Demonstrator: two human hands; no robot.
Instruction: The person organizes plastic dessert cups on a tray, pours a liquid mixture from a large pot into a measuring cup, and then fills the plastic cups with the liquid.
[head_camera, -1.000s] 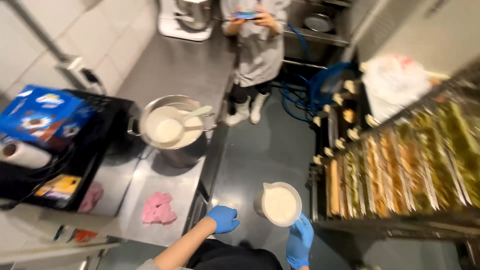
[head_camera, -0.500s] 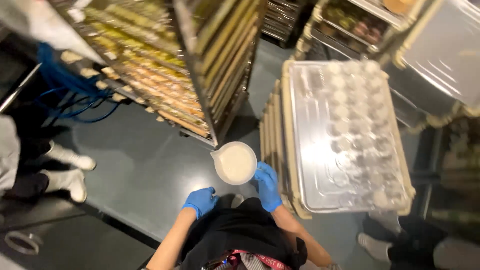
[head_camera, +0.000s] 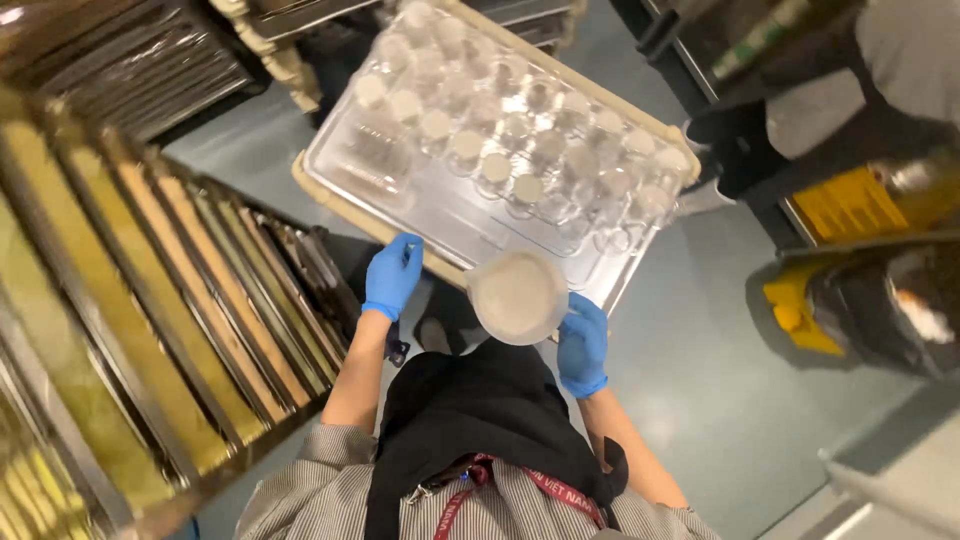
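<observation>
**Jug of batter held over the cup tray**

Your right hand (head_camera: 583, 345), in a blue glove, was closed around the side of the round white plastic jug of pale batter (head_camera: 517, 296), fingers wrapped on its right wall or handle; which one, I could not tell. The jug sat upright, mouth up, just at the near edge of the clear plastic tray of small round cups (head_camera: 400, 170), some already filled. Round body, so no clear long axis; spout direction hidden. It probably handled heavy and sloshy, stiff-walled, slick if wet, so a grip low on the side suited it. Your left hand (head_camera: 392, 276), gloved too, held nothing, fingers loosely curled, resting at the tray's near-left rim. Metal rack of baking trays (head_camera: 150, 330) stood to the left.
</observation>
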